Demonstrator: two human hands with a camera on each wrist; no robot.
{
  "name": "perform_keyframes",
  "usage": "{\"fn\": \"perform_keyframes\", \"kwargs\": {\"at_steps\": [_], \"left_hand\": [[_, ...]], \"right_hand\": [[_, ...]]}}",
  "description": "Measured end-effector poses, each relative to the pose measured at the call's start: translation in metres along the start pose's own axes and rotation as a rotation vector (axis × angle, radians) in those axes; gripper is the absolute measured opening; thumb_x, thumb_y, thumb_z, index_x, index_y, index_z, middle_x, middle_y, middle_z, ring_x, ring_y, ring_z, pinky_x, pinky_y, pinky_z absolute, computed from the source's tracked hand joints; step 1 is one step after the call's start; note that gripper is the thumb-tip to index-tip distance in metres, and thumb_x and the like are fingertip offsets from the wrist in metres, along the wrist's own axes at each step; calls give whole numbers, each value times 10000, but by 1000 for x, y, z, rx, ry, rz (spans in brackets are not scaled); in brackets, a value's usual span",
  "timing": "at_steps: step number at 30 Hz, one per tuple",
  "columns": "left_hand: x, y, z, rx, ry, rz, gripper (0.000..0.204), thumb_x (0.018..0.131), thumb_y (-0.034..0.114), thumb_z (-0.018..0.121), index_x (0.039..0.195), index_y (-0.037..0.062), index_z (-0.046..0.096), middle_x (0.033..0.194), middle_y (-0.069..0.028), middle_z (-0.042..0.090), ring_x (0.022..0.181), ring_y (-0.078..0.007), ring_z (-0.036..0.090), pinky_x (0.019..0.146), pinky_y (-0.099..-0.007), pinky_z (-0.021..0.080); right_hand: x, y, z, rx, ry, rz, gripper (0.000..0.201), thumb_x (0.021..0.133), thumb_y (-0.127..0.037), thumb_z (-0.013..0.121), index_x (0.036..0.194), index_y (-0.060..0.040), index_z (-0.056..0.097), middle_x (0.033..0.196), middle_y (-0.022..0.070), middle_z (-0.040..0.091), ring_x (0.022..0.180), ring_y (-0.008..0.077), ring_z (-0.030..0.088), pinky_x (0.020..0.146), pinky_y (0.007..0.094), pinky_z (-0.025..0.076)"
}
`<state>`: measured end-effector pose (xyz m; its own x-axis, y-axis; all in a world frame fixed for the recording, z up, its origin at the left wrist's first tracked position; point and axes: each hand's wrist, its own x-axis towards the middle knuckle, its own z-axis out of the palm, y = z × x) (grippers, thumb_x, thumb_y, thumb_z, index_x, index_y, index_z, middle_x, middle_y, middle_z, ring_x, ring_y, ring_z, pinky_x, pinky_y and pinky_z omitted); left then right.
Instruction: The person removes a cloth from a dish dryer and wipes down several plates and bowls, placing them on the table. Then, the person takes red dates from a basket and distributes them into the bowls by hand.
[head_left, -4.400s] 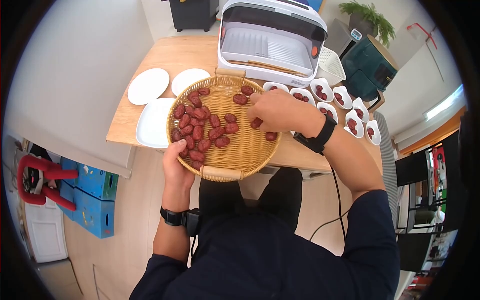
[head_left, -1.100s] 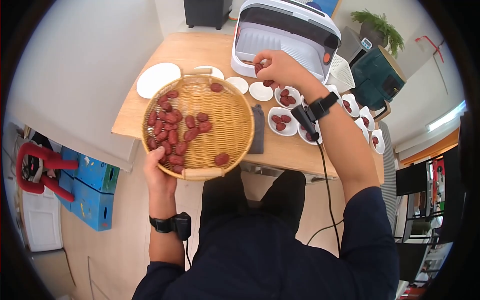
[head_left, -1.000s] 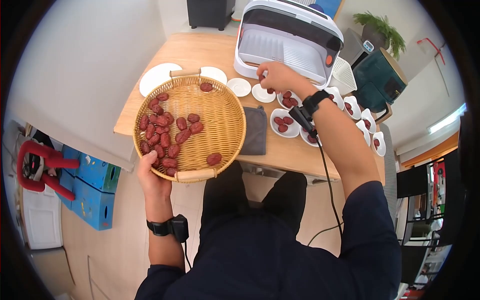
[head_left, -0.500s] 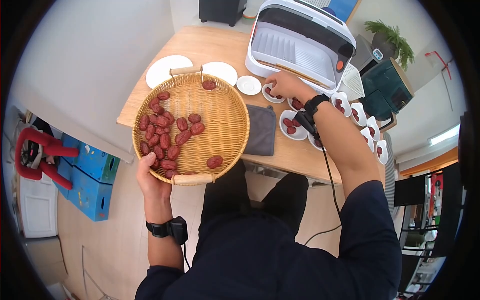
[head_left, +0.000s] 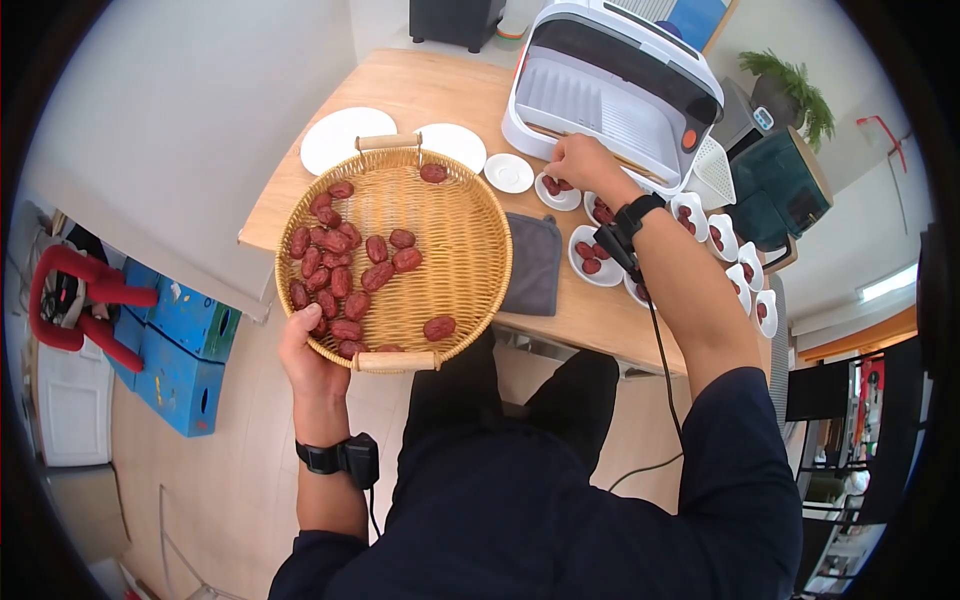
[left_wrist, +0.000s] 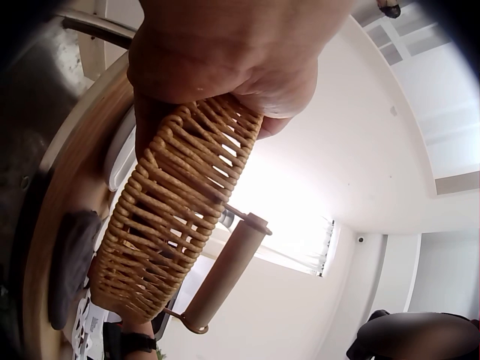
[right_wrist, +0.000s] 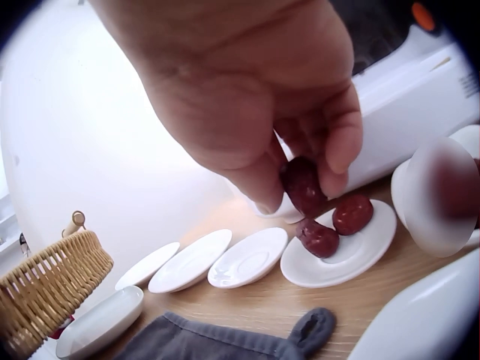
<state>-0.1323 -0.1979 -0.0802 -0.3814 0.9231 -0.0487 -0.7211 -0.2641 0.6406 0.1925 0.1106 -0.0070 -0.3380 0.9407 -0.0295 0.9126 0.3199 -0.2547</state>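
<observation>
My left hand (head_left: 318,365) grips the left front rim of a round wicker basket (head_left: 455,245), thumb over the edge. Red dates (head_left: 340,280) crowd the basket's left side, with a few lying apart. In the left wrist view the palm presses against the woven wall (left_wrist: 161,217). Over a small white saucer (right_wrist: 322,274), my right hand (right_wrist: 255,97) pinches one date (right_wrist: 303,186) between thumb and fingers. Two more dates, one wrinkled date (right_wrist: 318,238) and another date (right_wrist: 353,214), lie on that saucer just below the held one.
White bowls (head_left: 598,272) with dates line the table's right side. Left of the saucer are another small saucer (head_left: 509,173) and larger white plates (head_left: 348,140). A grey cloth (head_left: 533,265) lies by the basket; a white dish box (head_left: 610,95) stands behind.
My right hand has gone from inside the basket to the small saucer, which was bare and now bears dates. The basket moved left, away from the bowls, with my left hand still holding it.
</observation>
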Motion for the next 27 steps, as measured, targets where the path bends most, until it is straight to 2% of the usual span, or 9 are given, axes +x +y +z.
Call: {"fn": "perform_keyframes", "kwargs": {"at_steps": [2,4,11,14,16,17,19,22,27], "left_hand": [[0,-1,2,-6,2,-10,659,887,138,568,1506,-32,419,1499,-195,534,1370,-344,537,1192,-484,401],[-1,0,3,-14,-3,-18,661,886,137,569,1507,-33,418,1499,-196,534,1369,-344,537,1192,-482,402],[0,-2,6,-4,-7,-58,629,885,137,566,1478,-32,444,1437,-183,575,1311,-326,582,1144,-473,453],[1,-4,3,2,-27,-67,650,883,146,581,1491,-34,438,1471,-195,555,1342,-342,559,1176,-482,420],[4,-8,6,-6,-53,-122,637,879,154,580,1476,-32,456,1453,-190,571,1322,-342,573,1160,-488,437],[6,-9,7,-2,-63,-127,637,879,154,580,1476,-32,456,1453,-190,571,1322,-342,573,1160,-488,437],[8,-12,13,7,-143,-146,637,880,161,575,1475,-32,458,1447,-189,576,1322,-344,573,1160,-491,435],[5,-20,29,6,-204,-169,656,880,187,574,1485,-33,449,1451,-192,571,1323,-348,569,1160,-493,432],[3,-29,45,-55,-207,-219,624,876,136,555,1459,-63,456,1421,-210,582,1290,-340,598,1137,-475,465]], "right_hand": [[-5,-3,-2,-80,-45,-11,194,789,-189,771,848,-6,750,760,126,749,686,239,725,649,375,561],[-12,-5,-2,-252,-142,-48,245,811,-258,775,849,-16,781,821,220,736,816,378,725,764,443,569],[-30,-7,7,-179,-20,-78,233,862,-248,720,902,-25,778,884,202,744,845,397,713,782,459,563],[-59,-52,-23,40,94,-65,204,855,-225,697,916,-43,766,910,182,743,882,375,711,797,446,560],[-85,-87,-34,341,127,-328,152,839,-159,664,905,-46,741,951,163,733,898,346,709,799,438,559],[-94,-101,-32,342,136,-321,152,839,-159,664,905,-46,741,951,163,733,898,346,709,799,438,559],[-106,-121,-26,48,172,-727,96,842,-100,660,874,-41,728,976,141,712,875,321,713,766,431,567],[-103,-117,-11,-386,282,-785,66,830,-56,660,851,-50,723,968,123,690,861,311,714,732,420,574],[-90,-98,-8,-522,239,-758,61,804,-52,679,861,-60,699,948,117,658,856,307,711,702,424,569]]}}
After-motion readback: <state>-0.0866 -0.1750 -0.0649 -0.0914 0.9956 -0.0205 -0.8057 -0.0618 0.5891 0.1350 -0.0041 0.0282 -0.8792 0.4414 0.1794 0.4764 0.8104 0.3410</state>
